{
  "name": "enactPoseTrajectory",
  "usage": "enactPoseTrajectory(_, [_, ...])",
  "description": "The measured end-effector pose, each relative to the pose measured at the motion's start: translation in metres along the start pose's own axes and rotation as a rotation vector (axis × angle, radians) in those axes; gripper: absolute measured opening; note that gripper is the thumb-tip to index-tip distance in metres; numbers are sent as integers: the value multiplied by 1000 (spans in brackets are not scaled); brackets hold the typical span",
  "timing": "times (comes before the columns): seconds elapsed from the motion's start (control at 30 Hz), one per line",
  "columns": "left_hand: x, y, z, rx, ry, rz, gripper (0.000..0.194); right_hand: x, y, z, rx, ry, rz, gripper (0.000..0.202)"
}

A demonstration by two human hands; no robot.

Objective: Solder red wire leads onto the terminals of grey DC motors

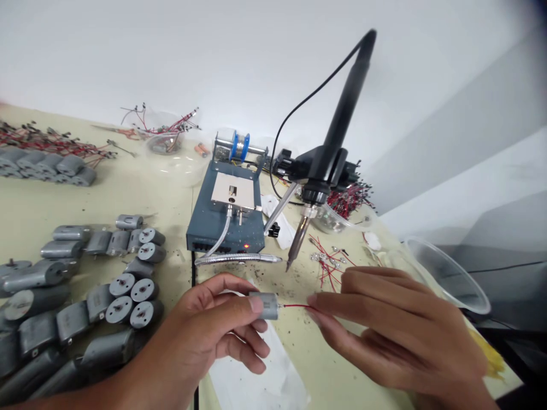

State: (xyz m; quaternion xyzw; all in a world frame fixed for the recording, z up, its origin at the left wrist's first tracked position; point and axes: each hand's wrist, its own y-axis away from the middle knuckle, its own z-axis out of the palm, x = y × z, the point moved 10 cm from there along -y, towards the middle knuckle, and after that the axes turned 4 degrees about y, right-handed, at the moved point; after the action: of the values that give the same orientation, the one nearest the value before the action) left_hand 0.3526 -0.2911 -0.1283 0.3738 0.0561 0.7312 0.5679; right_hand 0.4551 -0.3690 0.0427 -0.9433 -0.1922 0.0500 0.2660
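Between the thumb and fingers of my left hand [222, 324] lies a small grey electric motor [269, 306], its terminal end facing right. A short red wire [296, 306] runs from that end to my right hand [384, 324], pinched between thumb and forefinger. Whether the wire is joined to the terminal I cannot tell. Just above and to the right of the motor hangs the tip of a soldering iron [294, 245], clamped in a stand and apart from both hands. A metal feed tube [239, 259] ends close to the iron's tip.
A blue-grey solder feeder [200, 230] with a solder spool [239, 146] stands at the back. Many grey motors [77, 319] cover the left side. Loose red wires [327, 265] lie right of the iron. White paper [260, 376] is under my hands; a plastic tub [448, 273] sits at right.
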Motion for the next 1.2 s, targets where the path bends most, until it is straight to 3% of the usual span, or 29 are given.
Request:
enactPoseTrajectory(0.33, [4, -3, 0, 8, -13, 15, 44, 1, 1, 1, 4, 8, 7, 11])
enactPoseTrajectory(0.57, [17, 1, 2, 84, -16, 107, 46, 14, -2, 1, 11, 2, 144, 10])
enactPoseTrajectory(0.73, [24, 0, 11, 19, 12, 150, 36, 21, -2, 1, 49, -5, 217, 11])
enactPoseTrajectory(0.87, [28, -2, 15, -3, 40, 157, 26, 28, 3, 7, 28, -7, 292, 10])
enactPoseTrajectory(1.07, [29, -1, 14, 95, 65, 131, 37, 39, 19, 5, 62, 19, 459, 5])
enactPoseTrajectory(1.2, [30, -1, 17, 70, 100, 131, 30, 39, 26, 3, 73, 43, 501, 5])
